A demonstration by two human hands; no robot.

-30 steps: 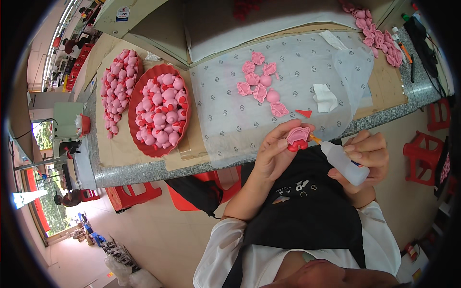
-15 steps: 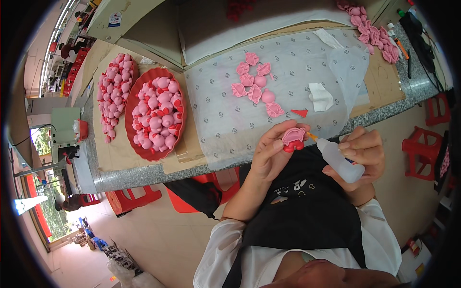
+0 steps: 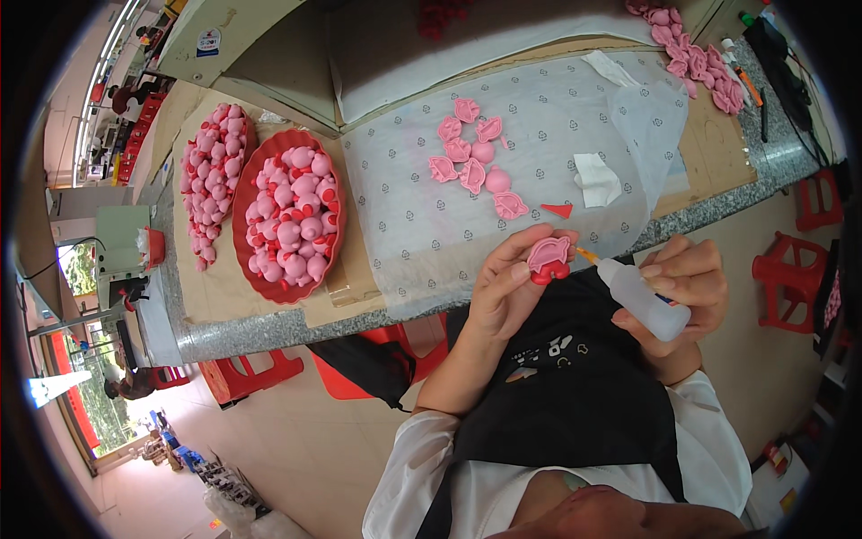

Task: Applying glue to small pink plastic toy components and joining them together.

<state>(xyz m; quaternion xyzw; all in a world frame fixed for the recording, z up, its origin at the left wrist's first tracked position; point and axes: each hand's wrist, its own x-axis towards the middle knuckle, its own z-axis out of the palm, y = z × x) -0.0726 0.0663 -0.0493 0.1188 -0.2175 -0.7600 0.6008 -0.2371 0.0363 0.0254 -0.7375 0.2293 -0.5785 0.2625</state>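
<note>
Between the thumb and fingers of my left hand (image 3: 505, 286) is a small pink and red toy part (image 3: 549, 259), its hollow pink side facing up. My right hand (image 3: 687, 292) grips a translucent white squeeze bottle (image 3: 645, 301), tilted so that its orange nozzle (image 3: 588, 256) points at the toy part. The tip is close to the part's right edge; whether they touch I cannot tell. Just beyond lies a red cone-shaped cap (image 3: 558, 210) on the white printed sheet (image 3: 404, 229). Several pink hollow pieces (image 3: 471, 175) and a couple of round pink pieces (image 3: 497, 180) are grouped farther back.
On the left, a red scalloped basket (image 3: 241, 247) holds many pink and red pieces, beside another pile (image 3: 214, 148). A folded white tissue (image 3: 596, 180) lies right of the cap. More pink pieces (image 3: 691, 58) sit at the far right, near a black-handled tool (image 3: 763, 117).
My right hand and the bottle have shifted slightly right, drawing the nozzle a little away from the toy part. My left hand stays nearly in place.
</note>
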